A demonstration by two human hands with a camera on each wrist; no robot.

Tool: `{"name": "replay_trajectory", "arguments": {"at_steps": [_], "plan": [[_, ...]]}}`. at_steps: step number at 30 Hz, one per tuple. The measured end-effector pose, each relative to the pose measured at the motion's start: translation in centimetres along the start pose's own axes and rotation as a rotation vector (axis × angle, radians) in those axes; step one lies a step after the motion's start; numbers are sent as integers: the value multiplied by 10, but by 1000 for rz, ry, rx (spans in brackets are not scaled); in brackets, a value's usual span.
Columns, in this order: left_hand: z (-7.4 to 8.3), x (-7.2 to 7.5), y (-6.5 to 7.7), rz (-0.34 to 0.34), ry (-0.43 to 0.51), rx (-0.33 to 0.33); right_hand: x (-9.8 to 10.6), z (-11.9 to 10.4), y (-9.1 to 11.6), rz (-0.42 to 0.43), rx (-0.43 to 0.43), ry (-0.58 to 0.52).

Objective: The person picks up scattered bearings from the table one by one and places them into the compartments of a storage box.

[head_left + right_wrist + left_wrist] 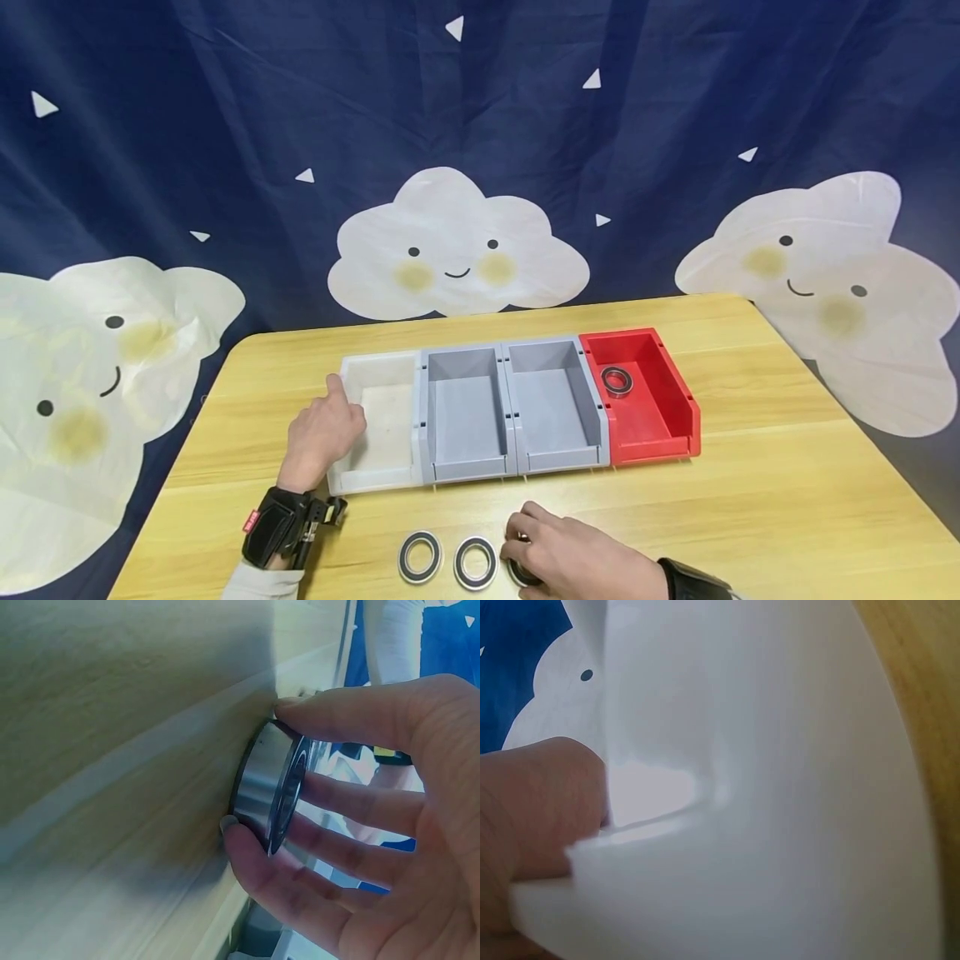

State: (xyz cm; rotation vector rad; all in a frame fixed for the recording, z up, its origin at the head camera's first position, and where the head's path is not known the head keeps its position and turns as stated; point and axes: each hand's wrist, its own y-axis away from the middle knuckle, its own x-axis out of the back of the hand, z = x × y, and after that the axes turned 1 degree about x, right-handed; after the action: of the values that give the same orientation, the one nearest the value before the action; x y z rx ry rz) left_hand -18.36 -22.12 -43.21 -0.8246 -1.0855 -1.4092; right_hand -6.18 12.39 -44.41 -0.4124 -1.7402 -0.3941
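Observation:
My left hand (326, 429) is at the left wall of a white bin (378, 481), its thumb side over the rim and the other fingers largely hidden. In the left wrist view, part of the hand (547, 810) hooks over the edge of the white plastic wall (780, 787). With thumb and fingertips, my right hand (558, 550) grips a ball bearing (262, 780) by its outer ring, close over the tabletop. Two more black-sealed bearings, a left one (403, 558) and a nearer one (460, 568), lie flat beside that hand.
Right of the white bin, two grey bins (470, 468) (566, 457) and a red bin (652, 451) stand joined in a row. One bearing (617, 391) leans or lies inside the red bin. All stand on a wooden table (787, 467) before a dark blue cloud-print curtain (525, 100).

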Motion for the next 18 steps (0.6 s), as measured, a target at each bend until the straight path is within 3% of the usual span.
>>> {"name": "replay_trajectory", "arguments": {"at_steps": [9,18], "plan": [[-1,1,1,-4,3,0,16,1,6,44,2,-39],[0,1,0,-2,8,4,50,16,6,285,8,145]]}}
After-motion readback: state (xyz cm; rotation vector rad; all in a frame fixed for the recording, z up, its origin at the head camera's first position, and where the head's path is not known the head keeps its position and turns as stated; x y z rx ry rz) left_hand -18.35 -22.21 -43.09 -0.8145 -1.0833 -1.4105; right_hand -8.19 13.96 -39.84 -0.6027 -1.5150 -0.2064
